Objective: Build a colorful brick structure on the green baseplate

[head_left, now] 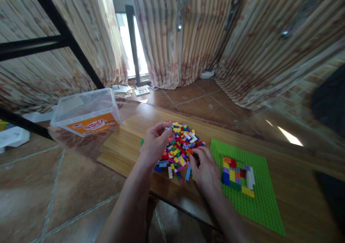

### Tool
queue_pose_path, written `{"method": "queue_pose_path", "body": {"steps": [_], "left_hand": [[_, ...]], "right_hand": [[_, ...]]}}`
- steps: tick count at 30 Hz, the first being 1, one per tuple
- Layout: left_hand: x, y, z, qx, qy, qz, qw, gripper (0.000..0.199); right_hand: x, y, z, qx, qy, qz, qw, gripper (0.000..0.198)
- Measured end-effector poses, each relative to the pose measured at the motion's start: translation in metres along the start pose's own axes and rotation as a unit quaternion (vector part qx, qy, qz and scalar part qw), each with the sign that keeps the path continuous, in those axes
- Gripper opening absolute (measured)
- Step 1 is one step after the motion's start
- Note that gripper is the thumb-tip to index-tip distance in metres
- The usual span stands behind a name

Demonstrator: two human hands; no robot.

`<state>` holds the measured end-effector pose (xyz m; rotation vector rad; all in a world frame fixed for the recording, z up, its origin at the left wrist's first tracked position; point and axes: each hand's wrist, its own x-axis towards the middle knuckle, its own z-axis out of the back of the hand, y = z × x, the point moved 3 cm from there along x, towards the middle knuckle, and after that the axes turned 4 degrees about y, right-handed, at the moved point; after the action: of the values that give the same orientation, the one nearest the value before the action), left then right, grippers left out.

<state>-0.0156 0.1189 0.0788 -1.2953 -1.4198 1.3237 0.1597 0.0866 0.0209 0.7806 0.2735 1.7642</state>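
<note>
A heap of small mixed-colour building bricks (178, 160) lies on the wooden table between my hands. My left hand (156, 142) hovers at the heap's left side, its fingers loosely curved and the thumb slightly apart from the index finger; nothing shows between them. On the right side, my right hand (206, 169) holds an orange building brick (189, 151) at the tips of its thumb and index finger. Right of that hand lies a green baseplate (258, 210), with a block of joined coloured bricks (237, 176) pressed onto its upper part.
The wooden table (124, 142) runs from left to lower right. Beyond its left end stands a clear plastic box (86, 108) with an orange label. Papers (122, 90) and a booklet (142, 91) lie on the tiled floor near the curtains (167, 49). Dark metal bars (72, 49) cross the upper left.
</note>
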Motion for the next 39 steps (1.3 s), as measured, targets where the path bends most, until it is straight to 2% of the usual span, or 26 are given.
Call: {"method": "queue_pose_path", "body": {"steps": [3,5,8,10,15,19,24,28,30,34,36,39], "left_hand": [[-0.002,0.006,-0.007,0.030,0.045,0.015,0.998,0.026],[-0.005,0.009,-0.015,0.059,0.110,0.013,0.992,0.027],[-0.012,0.015,-0.032,0.109,0.227,0.014,0.968,0.022],[-0.016,0.019,-0.042,0.115,0.262,0.024,0.958,0.019],[-0.022,0.028,-0.063,0.085,0.261,0.064,0.959,0.020],[-0.028,0.030,-0.077,0.049,0.290,0.079,0.952,0.021],[-0.034,0.034,-0.091,0.054,0.330,0.047,0.941,0.020],[-0.037,0.042,-0.098,0.068,0.329,0.042,0.941,0.020],[-0.038,0.045,-0.101,0.080,0.314,0.046,0.945,0.022],[-0.038,0.048,-0.104,0.090,0.291,0.048,0.951,0.026],[-0.037,0.049,-0.106,0.102,0.290,0.046,0.951,0.026],[-0.036,0.052,-0.109,0.136,0.299,0.042,0.943,0.031]], "right_hand": [[0.000,0.005,0.011,0.046,-0.006,-0.017,0.999,0.017],[0.000,0.009,0.020,0.088,-0.007,-0.030,0.996,0.015],[-0.002,0.011,0.031,0.138,-0.022,-0.041,0.989,0.015],[-0.004,0.011,0.037,0.164,-0.035,-0.038,0.985,0.016],[-0.006,0.004,0.049,0.227,-0.070,-0.038,0.971,0.015],[-0.006,-0.005,0.058,0.264,-0.087,-0.059,0.959,0.015],[-0.009,-0.011,0.069,0.274,-0.057,-0.061,0.958,0.014],[-0.014,-0.024,0.081,0.277,-0.038,-0.112,0.954,0.011],[-0.016,-0.037,0.091,0.285,-0.056,-0.139,0.947,0.013],[-0.021,-0.074,0.114,0.281,-0.134,-0.178,0.933,0.019],[-0.024,-0.090,0.123,0.240,-0.126,-0.188,0.944,0.020],[-0.029,-0.102,0.128,0.173,-0.065,-0.162,0.969,0.019]]}}
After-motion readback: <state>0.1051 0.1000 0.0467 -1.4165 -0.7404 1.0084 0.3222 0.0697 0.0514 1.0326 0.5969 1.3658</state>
